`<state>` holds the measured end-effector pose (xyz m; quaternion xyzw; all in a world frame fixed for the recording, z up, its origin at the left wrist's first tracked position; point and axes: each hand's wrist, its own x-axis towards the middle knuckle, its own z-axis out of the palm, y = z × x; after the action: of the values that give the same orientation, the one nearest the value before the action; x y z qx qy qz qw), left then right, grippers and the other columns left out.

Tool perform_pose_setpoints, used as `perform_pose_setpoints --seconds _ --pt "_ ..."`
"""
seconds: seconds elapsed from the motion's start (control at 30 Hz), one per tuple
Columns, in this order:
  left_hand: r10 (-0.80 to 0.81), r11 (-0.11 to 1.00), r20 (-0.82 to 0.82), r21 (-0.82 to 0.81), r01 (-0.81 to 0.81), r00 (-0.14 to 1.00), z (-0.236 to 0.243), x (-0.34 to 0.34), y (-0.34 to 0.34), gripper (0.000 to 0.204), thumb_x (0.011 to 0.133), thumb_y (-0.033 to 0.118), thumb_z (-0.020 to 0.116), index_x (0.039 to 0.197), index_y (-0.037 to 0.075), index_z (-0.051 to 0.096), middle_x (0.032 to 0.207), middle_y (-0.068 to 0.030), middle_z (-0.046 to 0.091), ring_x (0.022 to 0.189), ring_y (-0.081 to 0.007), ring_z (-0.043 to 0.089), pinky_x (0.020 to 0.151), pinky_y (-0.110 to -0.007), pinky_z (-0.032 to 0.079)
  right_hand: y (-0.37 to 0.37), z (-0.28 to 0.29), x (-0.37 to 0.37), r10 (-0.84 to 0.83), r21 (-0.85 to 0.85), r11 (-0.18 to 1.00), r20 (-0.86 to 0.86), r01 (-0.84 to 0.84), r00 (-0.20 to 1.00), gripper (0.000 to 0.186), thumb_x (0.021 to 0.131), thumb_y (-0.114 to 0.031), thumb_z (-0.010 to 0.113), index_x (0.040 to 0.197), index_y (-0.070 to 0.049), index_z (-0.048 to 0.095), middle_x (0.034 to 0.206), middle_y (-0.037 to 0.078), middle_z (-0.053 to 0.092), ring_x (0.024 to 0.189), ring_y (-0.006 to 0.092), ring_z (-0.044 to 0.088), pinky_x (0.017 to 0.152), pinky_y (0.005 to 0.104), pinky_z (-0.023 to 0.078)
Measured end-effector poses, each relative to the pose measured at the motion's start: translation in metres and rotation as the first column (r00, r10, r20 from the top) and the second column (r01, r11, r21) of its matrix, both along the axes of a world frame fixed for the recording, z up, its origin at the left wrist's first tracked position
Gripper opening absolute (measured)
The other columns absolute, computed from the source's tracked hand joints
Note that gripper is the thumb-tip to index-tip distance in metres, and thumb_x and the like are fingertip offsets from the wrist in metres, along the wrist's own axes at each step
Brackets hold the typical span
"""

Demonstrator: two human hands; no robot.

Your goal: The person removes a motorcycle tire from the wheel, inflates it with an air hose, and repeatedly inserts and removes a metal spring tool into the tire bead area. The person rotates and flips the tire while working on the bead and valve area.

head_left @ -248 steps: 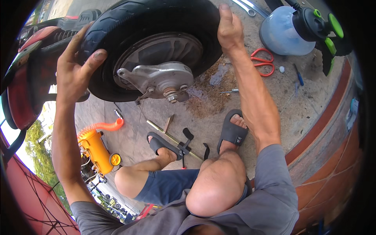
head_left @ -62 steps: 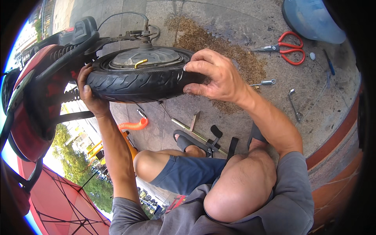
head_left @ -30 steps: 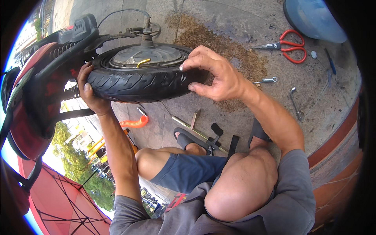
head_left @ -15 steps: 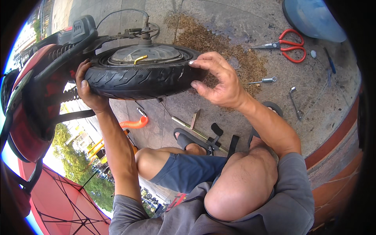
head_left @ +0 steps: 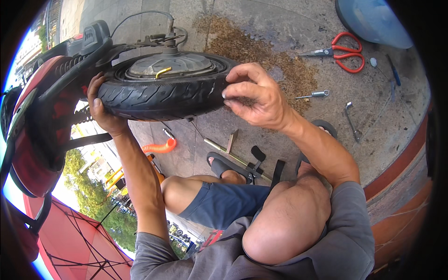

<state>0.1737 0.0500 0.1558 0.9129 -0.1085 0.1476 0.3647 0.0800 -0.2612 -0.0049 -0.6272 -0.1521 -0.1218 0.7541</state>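
The black scooter tyre (head_left: 163, 95) sits on a wheel with a grey metal hub (head_left: 165, 65), and a bent brass valve stem (head_left: 163, 73) sticks up by the rim. My left hand (head_left: 105, 109) wraps round the tyre's left side, thumb on the tread. At the right end of the tyre is my right hand (head_left: 266, 100), its fingers bent in toward the thumb in a pinch close to the rubber. Whatever lies between those fingertips, if anything, is too small to make out.
A red scooter body (head_left: 39, 126) stands at left. Red-handled scissors (head_left: 347, 53), a small hooked tool (head_left: 317, 94) and a wrench (head_left: 353, 122) lie on the ground at right, near a blue basin (head_left: 375, 23). A jack-like metal stand (head_left: 238, 158) and an orange coiled hose (head_left: 159, 147) lie below the wheel.
My right hand's fingers have drawn in from a wider spread to a pinch at the tyre's end. The wheel has shifted slightly left, with my left hand still on it.
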Motion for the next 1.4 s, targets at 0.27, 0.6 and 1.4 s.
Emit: perform_pose_setpoints --seconds 0.27,0.6,1.4 --pt "0.018 1.000 0.007 0.013 -0.018 1.000 0.000 -0.004 -0.004 0.059 0.088 0.041 0.038 0.113 -0.006 0.064 0.126 -0.0214 0.061 0.123 -0.0304 0.053 0.109 -0.044 0.035 0.000 0.000 -0.001 0.011 0.084 0.996 -0.110 -0.001 0.994 0.027 0.071 -0.001 0.079 0.096 -0.006 0.070 0.100 0.011 0.062 0.092 0.0267 0.064 0.077 0.0351 0.054" --pt "0.006 1.000 -0.007 -0.004 -0.007 1.000 0.001 -0.004 0.001 0.059 0.088 0.041 0.038 0.112 -0.006 0.064 0.126 -0.0208 0.061 0.123 -0.0303 0.053 0.109 -0.044 0.035 -0.006 -0.005 -0.007 0.099 0.011 0.995 -0.069 -0.098 0.993 0.023 0.069 -0.003 0.078 0.090 -0.006 0.069 0.101 0.010 0.063 0.094 0.0287 0.061 0.081 0.0386 0.051" --pt "-0.058 0.671 0.029 0.742 0.018 0.998 0.020 -0.049 -0.099 0.042 0.100 0.041 0.052 0.110 0.006 0.073 0.118 -0.0105 0.070 0.129 -0.0369 0.048 0.115 -0.047 0.022 -0.124 -0.040 -0.052 -0.005 -0.582 0.799 -0.254 -0.148 0.967 0.036 0.078 0.002 0.064 0.113 -0.003 0.063 0.091 0.015 0.064 0.082 0.0337 0.063 0.074 0.0417 0.052"
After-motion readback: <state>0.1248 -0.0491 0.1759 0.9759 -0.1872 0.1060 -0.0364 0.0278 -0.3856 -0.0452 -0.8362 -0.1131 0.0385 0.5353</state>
